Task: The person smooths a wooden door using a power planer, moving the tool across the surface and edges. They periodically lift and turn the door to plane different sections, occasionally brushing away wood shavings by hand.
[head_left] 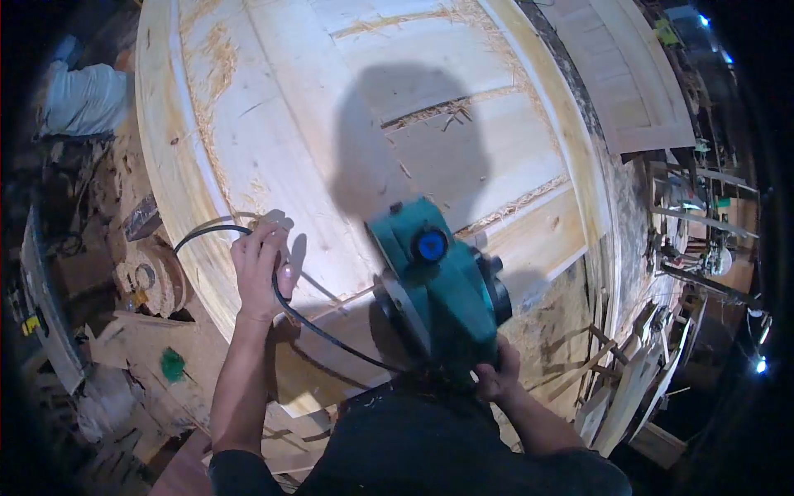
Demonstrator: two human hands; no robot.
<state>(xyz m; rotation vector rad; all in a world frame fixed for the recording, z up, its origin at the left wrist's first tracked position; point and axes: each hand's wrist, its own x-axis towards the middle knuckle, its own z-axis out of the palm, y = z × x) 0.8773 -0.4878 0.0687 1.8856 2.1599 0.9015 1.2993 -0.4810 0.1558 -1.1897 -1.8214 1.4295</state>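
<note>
A teal electric planer point(447, 285) with a blue front knob is over the near end of a pale wooden panelled door point(314, 149). My right hand point(499, 376) grips its rear end, the fingers partly hidden behind the body. To the left, my left hand point(263, 264) has its fingers curled round the planer's black power cord point(331, 337), close over the door's surface. From that hand the cord loops out past the door's left edge, and its other stretch runs back to the tool. Curly wood shavings point(217, 70) lie along the door's grooves.
Another panelled wooden piece point(620, 74) stands at the upper right. Loose boards point(637, 380) are piled at the lower right. On the left are a round wooden piece point(150, 277), a white sack point(87, 99) and scattered offcuts.
</note>
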